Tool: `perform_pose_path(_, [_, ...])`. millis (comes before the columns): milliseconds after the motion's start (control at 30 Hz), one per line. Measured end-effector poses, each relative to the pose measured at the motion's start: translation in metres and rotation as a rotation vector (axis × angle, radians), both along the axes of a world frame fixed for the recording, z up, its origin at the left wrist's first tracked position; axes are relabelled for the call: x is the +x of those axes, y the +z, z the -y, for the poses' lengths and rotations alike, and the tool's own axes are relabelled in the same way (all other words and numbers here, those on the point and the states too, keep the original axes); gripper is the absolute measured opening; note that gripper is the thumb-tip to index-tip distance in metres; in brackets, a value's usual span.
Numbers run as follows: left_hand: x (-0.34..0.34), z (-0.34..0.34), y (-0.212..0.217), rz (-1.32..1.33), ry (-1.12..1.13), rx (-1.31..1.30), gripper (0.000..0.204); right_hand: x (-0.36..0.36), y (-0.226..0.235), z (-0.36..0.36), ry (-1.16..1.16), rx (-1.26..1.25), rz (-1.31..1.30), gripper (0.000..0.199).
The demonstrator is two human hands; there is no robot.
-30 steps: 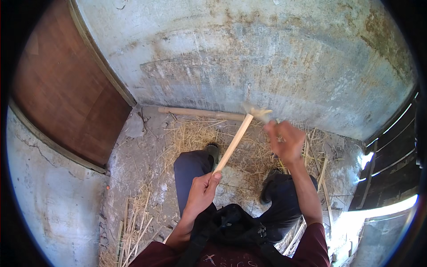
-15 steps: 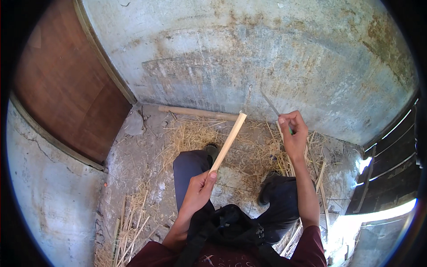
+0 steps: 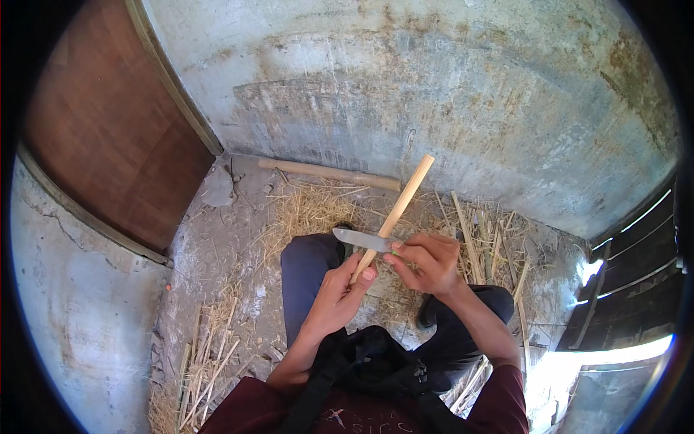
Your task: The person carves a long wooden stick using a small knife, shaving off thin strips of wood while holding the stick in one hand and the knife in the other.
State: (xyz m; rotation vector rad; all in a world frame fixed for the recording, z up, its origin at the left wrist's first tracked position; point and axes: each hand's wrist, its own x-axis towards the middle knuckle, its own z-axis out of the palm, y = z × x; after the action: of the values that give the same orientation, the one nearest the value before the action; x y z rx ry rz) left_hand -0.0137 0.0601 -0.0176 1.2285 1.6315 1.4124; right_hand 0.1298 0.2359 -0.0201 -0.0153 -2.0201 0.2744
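Note:
My left hand [image 3: 340,293] is closed round the lower end of a pale split bamboo strip [image 3: 407,197], which slants up and to the right toward the wall. My right hand [image 3: 428,263] grips a knife by its handle, mostly hidden in the fingers. The grey knife blade [image 3: 359,238] points left and lies across the strip, a little above my left thumb. Whether the edge bites into the bamboo cannot be made out.
A round bamboo pole [image 3: 329,173] lies along the foot of the stained wall [image 3: 325,94]. Shavings [image 3: 312,213] litter the floor round my feet. Thin bamboo strips lie at the lower left [image 3: 206,376] and right [image 3: 522,304]. A brown door panel [image 3: 116,130] stands at the left.
My right hand has brought the knife down and left, from beside the wall onto the strip. The strip and my left hand have shifted slightly up and right.

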Motion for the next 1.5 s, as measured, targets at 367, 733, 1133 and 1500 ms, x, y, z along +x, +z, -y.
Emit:
perform_pose_path(367, [-0.007, -0.003, -0.021, 0.037, -0.010, 0.031, 0.052, -0.003, -0.012, 0.014, 0.015, 0.098, 0.095, 0.025])
perform_pose_path(733, [-0.001, -0.003, -0.010, 0.086, 0.008, 0.086, 0.053, -0.002, -0.007, 0.017, 0.023, 0.099, 0.069, 0.023])
perform_pose_path(1133, [0.007, -0.008, -0.016, -0.040, 0.174, 0.148, 0.042, 0.001, -0.002, 0.021, -0.027, 0.125, 0.051, 0.028])
perform_pose_path(1500, [0.011, -0.008, -0.010, 0.013, 0.170, 0.082, 0.039, 0.011, 0.004, -0.003, -0.082, 0.031, -0.008, 0.027])
